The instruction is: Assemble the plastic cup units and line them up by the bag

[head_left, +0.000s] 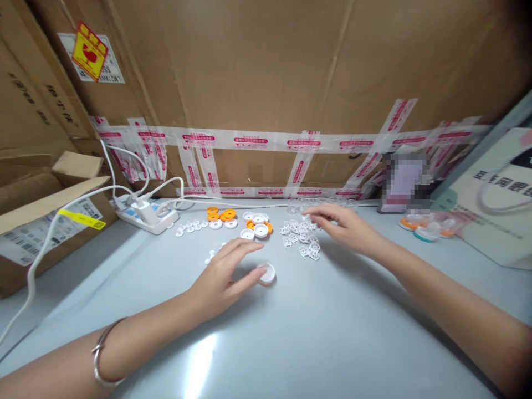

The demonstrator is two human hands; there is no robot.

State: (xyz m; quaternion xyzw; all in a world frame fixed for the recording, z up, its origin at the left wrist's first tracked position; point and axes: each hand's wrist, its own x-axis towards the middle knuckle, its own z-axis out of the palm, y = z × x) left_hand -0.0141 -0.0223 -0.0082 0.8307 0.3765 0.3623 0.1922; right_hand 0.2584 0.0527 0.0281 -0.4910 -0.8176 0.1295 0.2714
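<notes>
My left hand [226,274] is low over the table with its thumb and fingers spread apart. Its thumb tip touches the left edge of a round white cap [268,272], which rests on the table. Farther off, my right hand [338,224] reaches over the back edge of a pile of white lattice-like plastic pieces [305,237]. Its thumb and forefinger come together at a small whitish bit, too small to make out. Clear thin discs [324,204] lie just behind those fingertips. Beyond my left fingers sit white round caps [260,230] on orange rings.
Orange and white rings [226,215] and small white knobs [193,226] lie back left. A power strip [149,215] with cables stands near an open carton [54,227]. At the right are a phone [401,183], several finished-looking round pieces [426,234] and a printed box [494,194]. A large carton [249,66] walls the back.
</notes>
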